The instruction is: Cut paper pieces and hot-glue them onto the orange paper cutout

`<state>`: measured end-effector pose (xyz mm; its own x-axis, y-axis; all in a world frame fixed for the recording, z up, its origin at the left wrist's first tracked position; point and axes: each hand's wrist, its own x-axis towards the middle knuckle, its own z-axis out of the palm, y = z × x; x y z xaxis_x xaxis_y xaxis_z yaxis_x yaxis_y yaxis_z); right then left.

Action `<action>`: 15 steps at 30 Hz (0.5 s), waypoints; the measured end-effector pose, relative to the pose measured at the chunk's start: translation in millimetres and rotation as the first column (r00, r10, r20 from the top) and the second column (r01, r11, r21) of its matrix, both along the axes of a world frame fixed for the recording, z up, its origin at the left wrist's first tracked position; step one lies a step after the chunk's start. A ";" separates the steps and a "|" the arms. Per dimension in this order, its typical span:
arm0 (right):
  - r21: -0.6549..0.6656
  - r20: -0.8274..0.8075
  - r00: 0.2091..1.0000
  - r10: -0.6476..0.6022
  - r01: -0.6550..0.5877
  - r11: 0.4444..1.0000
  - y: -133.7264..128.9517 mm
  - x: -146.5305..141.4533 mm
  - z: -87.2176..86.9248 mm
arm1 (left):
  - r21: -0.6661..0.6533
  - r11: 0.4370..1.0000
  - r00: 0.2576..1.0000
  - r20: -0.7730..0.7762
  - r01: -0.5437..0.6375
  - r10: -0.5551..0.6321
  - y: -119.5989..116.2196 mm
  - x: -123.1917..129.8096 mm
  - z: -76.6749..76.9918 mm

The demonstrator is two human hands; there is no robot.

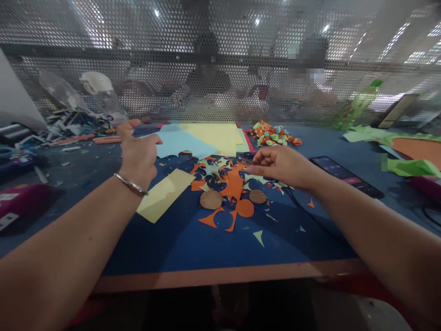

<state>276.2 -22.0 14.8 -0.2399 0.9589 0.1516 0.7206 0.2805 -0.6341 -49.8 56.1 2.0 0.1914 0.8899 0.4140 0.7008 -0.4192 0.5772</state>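
My left hand [138, 149], with a silver bangle at its wrist, is raised at the left edge of the light blue paper [179, 142]. Its fingers are spread and nothing shows in them. On the right, my right hand [275, 165] hovers over paper scraps with fingers curled toward the thumb; a small dark shape by the fingertips is unclear. Between the hands lie orange scraps [232, 184] with round holes, an orange paper circle [245, 208] and two brown discs [211, 200] [257, 196]. A pale yellow strip [165, 195] lies below my left hand.
Yellow sheets [217, 138] lie at the back beside a pile of small folded colourful papers [274, 134]. A phone [346, 176] rests by my right forearm. Bottles [103, 94] [358, 103] stand near a perforated metal screen [241, 55], with people behind it.
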 end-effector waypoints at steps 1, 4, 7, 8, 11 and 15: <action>-0.065 0.055 0.997 0.056 -0.052 0.997 -0.7 0.2 0.3 | 0.035 0.996 0.996 0.051 -0.077 0.076 -4.5 6.8 0.5; -0.200 0.216 0.958 0.191 -0.148 0.969 -4.4 -2.3 2.7 | 0.106 0.985 0.985 0.116 -0.139 0.126 -19.2 29.4 0.5; -0.248 0.314 0.922 0.226 -0.150 0.957 -7.8 -6.6 5.9 | 0.066 0.997 0.998 0.041 0.044 -0.047 -31.7 44.4 -0.1; -0.259 0.338 0.913 0.230 -0.144 0.955 -8.3 -7.8 6.7 | 0.052 0.995 0.996 0.009 0.089 -0.089 -34.8 46.6 0.0; -0.283 0.379 0.893 0.241 -0.136 0.950 -8.3 -9.4 7.6 | 0.033 0.988 0.986 -0.076 0.153 -0.150 -40.0 47.2 1.3; -0.302 0.385 0.888 0.250 -0.134 0.944 -7.5 -9.0 7.1 | 0.011 0.985 0.981 -0.090 0.173 -0.171 -42.8 46.2 4.9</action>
